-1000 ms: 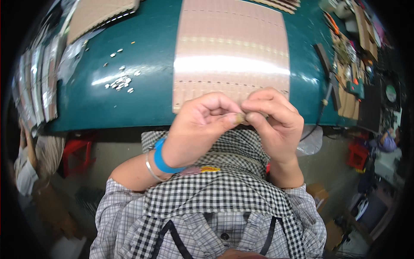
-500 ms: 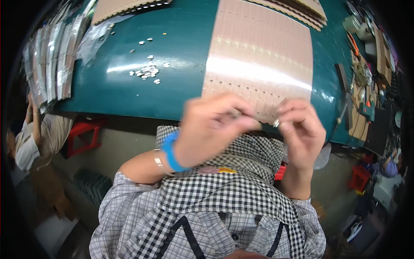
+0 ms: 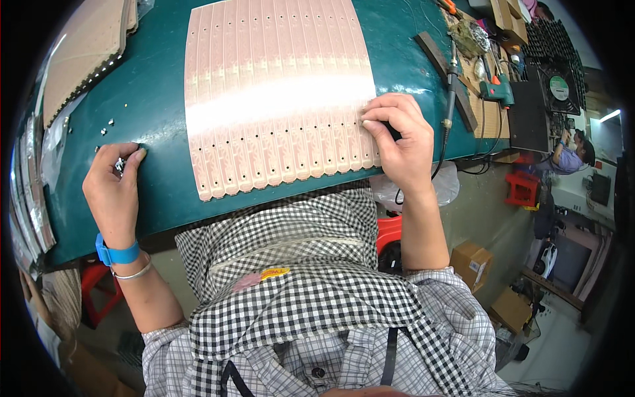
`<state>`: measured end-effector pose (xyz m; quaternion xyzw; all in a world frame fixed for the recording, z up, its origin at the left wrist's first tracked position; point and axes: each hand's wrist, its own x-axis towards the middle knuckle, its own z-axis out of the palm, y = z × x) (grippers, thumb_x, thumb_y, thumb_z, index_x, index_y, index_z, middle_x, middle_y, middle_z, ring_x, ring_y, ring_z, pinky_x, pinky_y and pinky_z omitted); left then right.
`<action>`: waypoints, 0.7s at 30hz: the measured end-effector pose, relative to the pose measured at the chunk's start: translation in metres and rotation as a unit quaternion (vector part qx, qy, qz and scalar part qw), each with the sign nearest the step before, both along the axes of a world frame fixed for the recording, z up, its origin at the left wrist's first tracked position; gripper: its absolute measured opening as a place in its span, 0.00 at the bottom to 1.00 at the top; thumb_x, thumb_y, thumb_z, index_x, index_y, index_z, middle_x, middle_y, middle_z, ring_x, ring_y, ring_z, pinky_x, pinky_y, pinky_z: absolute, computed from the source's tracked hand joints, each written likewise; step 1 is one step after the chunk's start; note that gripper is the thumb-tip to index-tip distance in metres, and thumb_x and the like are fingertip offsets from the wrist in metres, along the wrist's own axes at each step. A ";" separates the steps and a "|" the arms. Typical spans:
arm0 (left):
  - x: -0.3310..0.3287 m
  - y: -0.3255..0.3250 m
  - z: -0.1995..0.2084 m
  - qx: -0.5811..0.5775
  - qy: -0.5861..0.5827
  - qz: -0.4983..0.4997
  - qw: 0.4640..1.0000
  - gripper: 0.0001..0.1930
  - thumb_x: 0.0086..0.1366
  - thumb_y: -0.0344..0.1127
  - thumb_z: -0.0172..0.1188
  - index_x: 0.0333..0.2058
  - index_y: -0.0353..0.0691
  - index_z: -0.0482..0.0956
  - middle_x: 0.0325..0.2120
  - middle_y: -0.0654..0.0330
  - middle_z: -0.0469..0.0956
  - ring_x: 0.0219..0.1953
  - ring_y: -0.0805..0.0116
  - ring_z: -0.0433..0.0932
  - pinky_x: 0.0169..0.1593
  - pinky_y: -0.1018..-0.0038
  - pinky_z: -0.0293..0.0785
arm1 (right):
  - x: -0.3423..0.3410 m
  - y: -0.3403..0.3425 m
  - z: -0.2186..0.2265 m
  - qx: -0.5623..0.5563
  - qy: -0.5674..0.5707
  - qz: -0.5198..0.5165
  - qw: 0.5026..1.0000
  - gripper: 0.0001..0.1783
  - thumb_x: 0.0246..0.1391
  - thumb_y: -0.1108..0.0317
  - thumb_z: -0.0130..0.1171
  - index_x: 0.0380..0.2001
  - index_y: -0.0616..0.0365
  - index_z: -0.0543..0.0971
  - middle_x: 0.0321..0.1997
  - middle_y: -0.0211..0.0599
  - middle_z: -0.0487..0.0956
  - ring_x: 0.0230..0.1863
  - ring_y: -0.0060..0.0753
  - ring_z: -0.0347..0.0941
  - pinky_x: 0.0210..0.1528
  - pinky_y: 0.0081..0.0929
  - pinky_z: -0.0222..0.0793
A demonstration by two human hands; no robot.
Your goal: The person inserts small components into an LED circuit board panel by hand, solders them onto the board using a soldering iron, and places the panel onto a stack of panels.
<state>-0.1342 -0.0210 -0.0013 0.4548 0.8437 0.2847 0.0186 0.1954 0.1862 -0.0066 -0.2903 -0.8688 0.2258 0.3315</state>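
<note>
My left hand (image 3: pixel 114 192), with a blue wristband (image 3: pixel 119 255), is at the left of the green table. Its thumb and fingers are curled in a pinch. Small silver metal pieces (image 3: pixel 120 165) show in the gap between them; what the fingertips hold is hidden. A large pinkish panel (image 3: pixel 278 142) of narrow joined strips, with dark holes and a scalloped near edge, lies in front of me. Over its right edge rests my right hand (image 3: pixel 403 149), thumb and forefinger closed together. Anything between those fingertips is too small to make out.
More panels (image 3: pixel 83 49) are stacked at the far left, beside plastic-wrapped strips (image 3: pixel 30 192). A few loose metal pieces (image 3: pixel 104 130) lie beyond my left hand. At the right are a dark bar (image 3: pixel 446 79), a soldering iron (image 3: pixel 451 92) with its cable, and a green tool (image 3: pixel 497 91).
My left hand has moved from the panel's near edge leftward to the metal pieces. My right hand now rests on the panel's right edge. The whole view has shifted and turned.
</note>
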 end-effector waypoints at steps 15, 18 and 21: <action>0.045 -0.001 0.016 0.130 -0.262 -0.044 0.955 0.04 0.66 0.27 0.60 0.35 0.33 0.78 0.29 0.68 0.72 0.26 0.83 0.64 0.29 0.84 0.58 | -0.001 0.000 0.000 0.089 -0.027 -0.001 0.996 0.07 0.39 0.82 0.65 0.25 0.63 0.79 0.32 0.37 0.80 0.38 0.42 0.76 0.41 0.34 0.73; 0.067 0.000 0.024 0.149 -0.388 -0.085 0.906 0.05 0.68 0.30 0.59 0.35 0.34 0.77 0.30 0.69 0.70 0.23 0.86 0.58 0.25 0.85 0.51 | -0.004 0.000 0.003 0.124 -0.036 0.010 0.992 0.08 0.38 0.82 0.65 0.25 0.63 0.79 0.32 0.37 0.80 0.37 0.42 0.76 0.39 0.34 0.73; 0.083 0.004 0.022 0.161 -0.497 -0.097 0.847 0.05 0.67 0.31 0.59 0.35 0.35 0.75 0.28 0.69 0.67 0.21 0.86 0.55 0.22 0.85 0.45 | -0.004 0.001 0.001 0.109 -0.033 0.013 0.993 0.08 0.37 0.83 0.64 0.25 0.63 0.79 0.31 0.37 0.79 0.35 0.41 0.76 0.37 0.32 0.73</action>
